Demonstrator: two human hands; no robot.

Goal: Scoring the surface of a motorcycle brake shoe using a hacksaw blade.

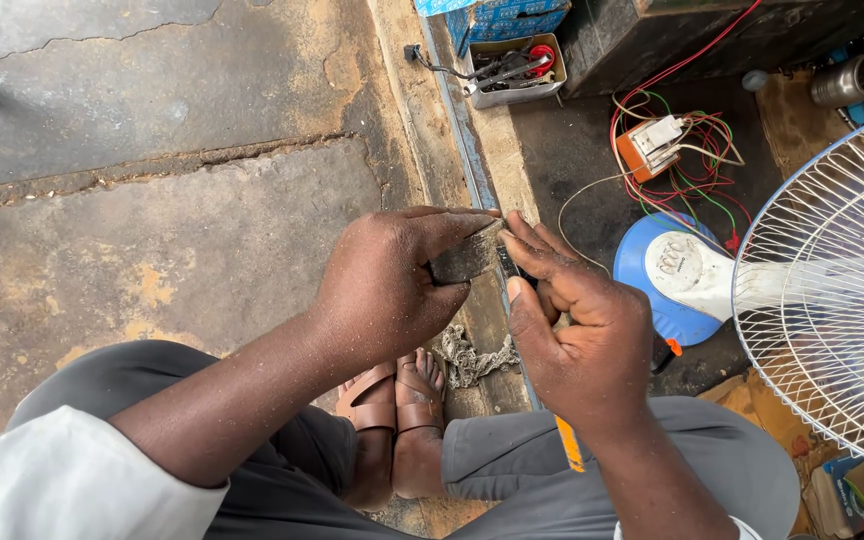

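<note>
Concrete floor (152,250), cracked and stained, fills the left of the frame as I look down. At the right edge lies a white fan guard (832,290) on its blue base (642,270), with tangled red and green wires (697,160) above it. A small tray of tools (517,72) sits at the top centre. Mid-frame, my left hand (387,285) pinches a dark flat brush-like piece (464,260), grip closed on it. My right hand (577,330) is touching its other end, fingers curled around something I cannot make out. Sandalled feet (397,410) rest below.
</note>
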